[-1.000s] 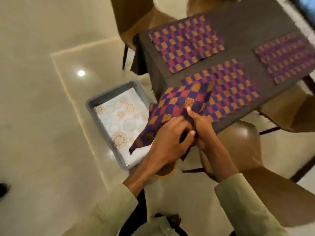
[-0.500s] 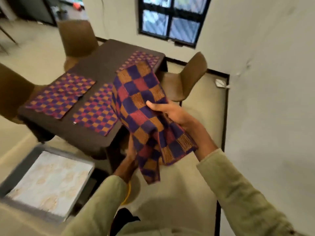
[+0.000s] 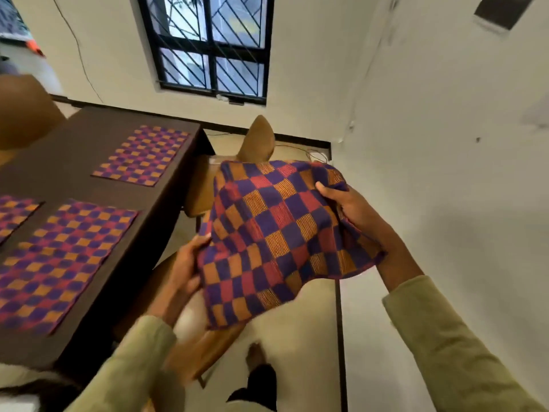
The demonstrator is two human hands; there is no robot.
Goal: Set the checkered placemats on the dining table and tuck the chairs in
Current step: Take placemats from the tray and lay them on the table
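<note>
Both hands hold one checkered placemat (image 3: 276, 233) of purple, red and orange squares in the air, to the right of the dark dining table (image 3: 74, 150). My left hand (image 3: 187, 263) grips its lower left edge and my right hand (image 3: 350, 209) grips its upper right edge; the cloth sags between them. Three more placemats lie flat on the table: a far one (image 3: 142, 156), a near one (image 3: 59, 257), and one cut off at the left edge (image 3: 15, 212). A brown chair (image 3: 255, 141) stands beyond the held mat, and another chair seat (image 3: 208, 343) shows below it.
A white wall (image 3: 445, 173) stands close on the right, and a barred window (image 3: 211, 46) is ahead. Another brown chair back (image 3: 23, 111) rises at the table's far left. My foot (image 3: 258, 367) is on the pale floor between table and wall.
The view has swung away from the grey tray on the floor and along the table's right side. The held placemat has been spread wider between my two hands.
</note>
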